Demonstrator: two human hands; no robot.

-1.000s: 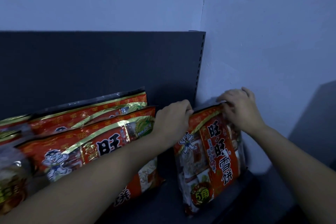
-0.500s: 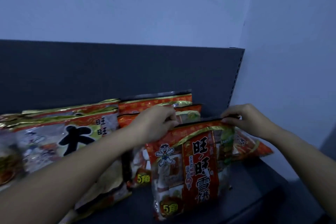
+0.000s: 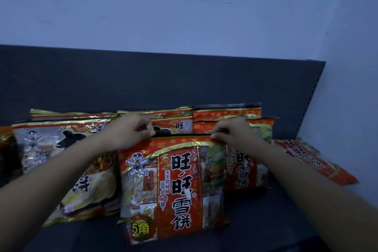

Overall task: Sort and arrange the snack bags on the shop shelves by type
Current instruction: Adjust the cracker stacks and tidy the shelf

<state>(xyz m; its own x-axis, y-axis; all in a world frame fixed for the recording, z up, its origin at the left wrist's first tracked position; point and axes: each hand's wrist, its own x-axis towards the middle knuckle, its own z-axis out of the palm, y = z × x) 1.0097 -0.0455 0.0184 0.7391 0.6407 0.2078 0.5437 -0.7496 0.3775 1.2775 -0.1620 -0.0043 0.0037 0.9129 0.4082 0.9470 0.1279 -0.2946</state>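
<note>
A red snack bag [image 3: 176, 190] with large black characters stands upright at the front middle of the dark shelf [image 3: 266, 221]. My left hand [image 3: 131, 131] pinches its top left edge and my right hand [image 3: 231, 135] pinches its top right edge. Behind it on the right stand more red bags of the same kind [image 3: 243, 168]. To the left stand pale silver-and-gold bags [image 3: 61, 161] with a big black character. Another red bag [image 3: 315, 161] lies flat at the far right by the wall.
The shelf's dark back panel [image 3: 143, 80] rises behind the bags. A pale wall [image 3: 347, 88] closes the right side. A dark bag's edge [image 3: 8, 159] shows at the far left. Bare shelf surface lies at the front right.
Both hands have carried the red bag leftward from the wall corner toward the middle of the shelf, in front of the other red bags. The view has swung left with it.
</note>
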